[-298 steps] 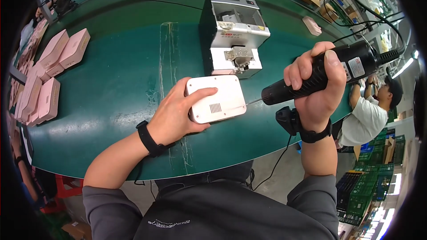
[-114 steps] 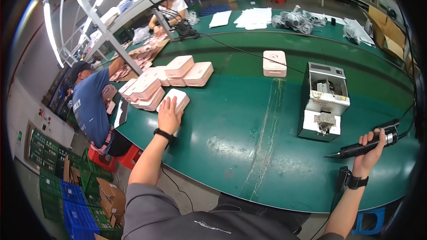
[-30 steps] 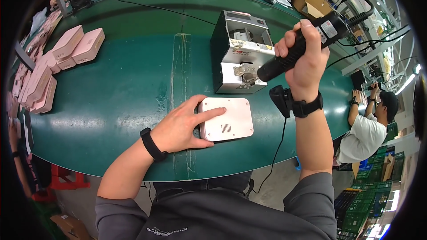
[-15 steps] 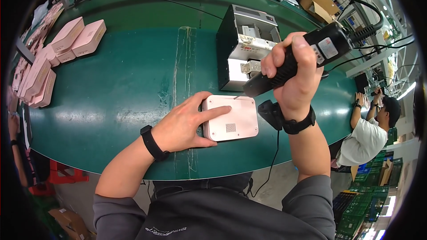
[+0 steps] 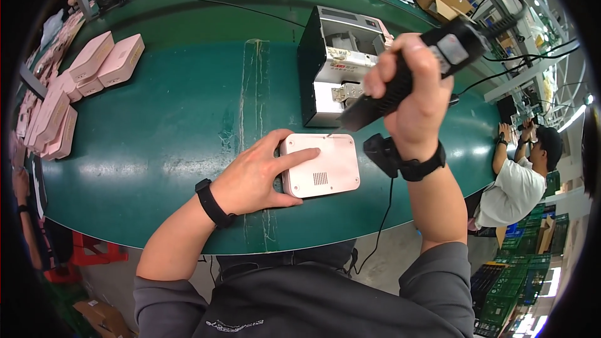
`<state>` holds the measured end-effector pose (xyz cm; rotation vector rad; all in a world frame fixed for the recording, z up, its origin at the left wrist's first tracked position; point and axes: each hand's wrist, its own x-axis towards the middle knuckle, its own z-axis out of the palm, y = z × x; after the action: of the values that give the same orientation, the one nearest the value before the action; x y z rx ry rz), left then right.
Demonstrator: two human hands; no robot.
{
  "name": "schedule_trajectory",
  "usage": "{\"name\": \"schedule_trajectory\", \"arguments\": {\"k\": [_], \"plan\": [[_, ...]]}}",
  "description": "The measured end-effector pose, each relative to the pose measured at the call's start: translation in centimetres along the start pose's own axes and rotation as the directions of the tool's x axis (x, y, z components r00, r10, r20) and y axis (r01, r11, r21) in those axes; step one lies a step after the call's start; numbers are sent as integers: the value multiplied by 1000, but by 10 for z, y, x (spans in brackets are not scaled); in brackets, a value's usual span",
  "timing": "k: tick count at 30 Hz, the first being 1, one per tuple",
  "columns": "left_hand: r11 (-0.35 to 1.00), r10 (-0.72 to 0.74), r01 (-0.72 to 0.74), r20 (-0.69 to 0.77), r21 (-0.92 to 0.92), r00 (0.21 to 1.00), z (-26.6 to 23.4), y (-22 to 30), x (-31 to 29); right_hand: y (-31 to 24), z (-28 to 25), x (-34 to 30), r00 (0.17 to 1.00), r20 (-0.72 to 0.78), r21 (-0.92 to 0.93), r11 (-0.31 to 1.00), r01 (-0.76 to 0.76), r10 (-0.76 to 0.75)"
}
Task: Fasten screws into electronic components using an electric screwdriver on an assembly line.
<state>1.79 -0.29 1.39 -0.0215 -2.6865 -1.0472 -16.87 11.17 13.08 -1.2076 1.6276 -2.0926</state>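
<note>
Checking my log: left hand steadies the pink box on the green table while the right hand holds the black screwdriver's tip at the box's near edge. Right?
Not quite: in the head view the black screwdriver in the right hand meets the pink box at its far edge; the left hand steadies it on the green table.

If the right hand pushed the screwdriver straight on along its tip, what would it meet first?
Most likely the pink casing, near its top edge: the right hand aims the black electric screwdriver down-left at it, though tip contact is unclear.
</note>
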Motion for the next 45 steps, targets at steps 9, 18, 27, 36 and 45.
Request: {"name": "schedule_trajectory", "arguments": {"k": [9, 18, 27, 36, 45], "plan": [[999, 32, -32, -7, -9, 999, 0, 0, 0, -1, -23, 29, 984, -151, 19, 995, 94, -90], [999, 35, -35, -19, 9, 999, 3, -1, 0, -13, -4, 1, 1000, -20, 40, 999, 10, -9], [999, 36, -37, -11, -26, 999, 1, -2, -1, -18, 36, -12, 983, 175, 173, 985, 26, -57], [997, 10, -9, 14, -81, 1000, 0, -4, 0, -1, 47, -16, 969, 247, 80, 996, -39, 19], [995, 16, -14, 24, -96, 1000, 4, -5, 0, 5, 47, -17, 965, 262, 87, 995, -43, 18]]}}
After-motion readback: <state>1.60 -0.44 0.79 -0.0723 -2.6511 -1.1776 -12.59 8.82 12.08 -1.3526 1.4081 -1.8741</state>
